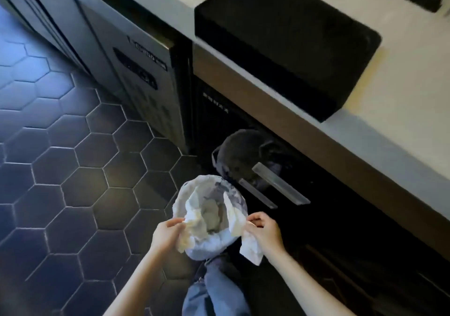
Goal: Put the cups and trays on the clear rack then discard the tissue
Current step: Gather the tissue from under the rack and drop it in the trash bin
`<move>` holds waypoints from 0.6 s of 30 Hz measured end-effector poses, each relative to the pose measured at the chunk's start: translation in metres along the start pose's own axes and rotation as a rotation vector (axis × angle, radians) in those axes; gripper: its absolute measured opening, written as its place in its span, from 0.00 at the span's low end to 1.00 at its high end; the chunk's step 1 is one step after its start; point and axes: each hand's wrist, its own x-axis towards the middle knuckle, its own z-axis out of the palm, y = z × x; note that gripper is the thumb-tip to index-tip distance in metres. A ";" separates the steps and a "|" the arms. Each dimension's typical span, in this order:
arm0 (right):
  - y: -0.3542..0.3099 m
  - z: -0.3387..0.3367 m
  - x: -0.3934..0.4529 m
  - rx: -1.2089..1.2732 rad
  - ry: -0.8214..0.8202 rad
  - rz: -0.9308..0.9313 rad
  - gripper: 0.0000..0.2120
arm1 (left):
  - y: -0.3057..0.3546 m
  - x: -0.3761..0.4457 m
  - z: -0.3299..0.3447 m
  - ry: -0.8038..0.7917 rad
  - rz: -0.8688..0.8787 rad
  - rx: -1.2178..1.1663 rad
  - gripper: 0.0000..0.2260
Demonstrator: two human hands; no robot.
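A small bin lined with a white bag [219, 187] stands on the floor right below me. Over its near rim my left hand [167, 235] pinches a crumpled white tissue [192, 228]. At the bin's right rim my right hand [264, 232] grips another white tissue piece [250, 251] that hangs down outside the bag. Whether the two pieces are joined is unclear. Some pale crumpled waste lies inside the bag. Cups, trays and the clear rack are out of view.
Dark hexagon floor tiles [73, 169] spread to the left. A steel appliance front [143, 72] stands at the back left. Dark cabinet doors with bar handles [280, 184] run under a pale counter [401, 125] bearing a black sink [287, 40]. My jeans leg [214, 289] is below the bin.
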 end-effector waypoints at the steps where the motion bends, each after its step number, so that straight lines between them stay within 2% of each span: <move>1: 0.014 0.016 0.021 -0.021 0.002 0.016 0.06 | -0.014 0.020 0.006 0.000 -0.014 -0.009 0.11; 5: 0.077 0.075 0.104 -0.063 -0.005 0.081 0.04 | -0.066 0.088 0.034 -0.065 -0.031 -0.052 0.11; 8: 0.120 0.114 0.159 -0.132 -0.010 0.109 0.07 | -0.096 0.139 0.059 -0.121 -0.032 -0.080 0.07; 11: 0.156 0.147 0.206 -0.176 -0.035 0.113 0.08 | -0.122 0.190 0.085 -0.117 -0.037 -0.020 0.11; 13: 0.173 0.165 0.231 -0.207 -0.115 0.113 0.11 | -0.134 0.218 0.103 -0.078 -0.033 0.063 0.07; 15: 0.187 0.182 0.251 -0.255 -0.241 0.100 0.14 | -0.142 0.243 0.118 -0.068 -0.044 0.137 0.15; 18: 0.201 0.201 0.273 -0.402 -0.403 0.069 0.16 | -0.143 0.267 0.137 -0.179 -0.032 0.155 0.16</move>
